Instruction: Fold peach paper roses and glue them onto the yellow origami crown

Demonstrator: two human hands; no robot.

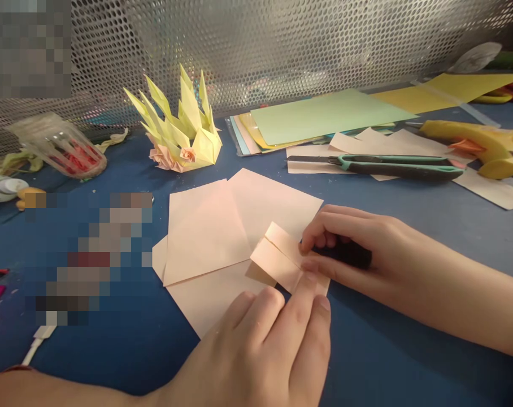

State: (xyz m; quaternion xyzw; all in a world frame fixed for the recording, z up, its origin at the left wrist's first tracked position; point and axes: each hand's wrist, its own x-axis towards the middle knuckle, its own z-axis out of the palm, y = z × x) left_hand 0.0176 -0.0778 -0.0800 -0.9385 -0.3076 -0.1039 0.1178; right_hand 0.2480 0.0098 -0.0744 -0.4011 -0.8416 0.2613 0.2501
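Observation:
A small pale pink piece of paper (277, 260), folded so that its flaps meet along a middle line, lies tilted between my hands. My left hand (260, 345) comes from below, its fingers bent and fingertips pressing on the paper's near edge. From the right, my right hand (353, 243) pinches the upper right edge between thumb and curled fingers. Underneath and beyond are several overlapping pale pink paper squares (205, 232). Part of the folded paper is hidden by my fingers.
Behind stands a yellow origami piece (192, 135) with pink paper roses. Coloured paper sheets (324, 118), a green-and-black cutter (400, 167) and a yellow tool (485, 141) lie back right. A clear jar (61, 147) lies tipped at left, before a perforated metal panel (282, 45).

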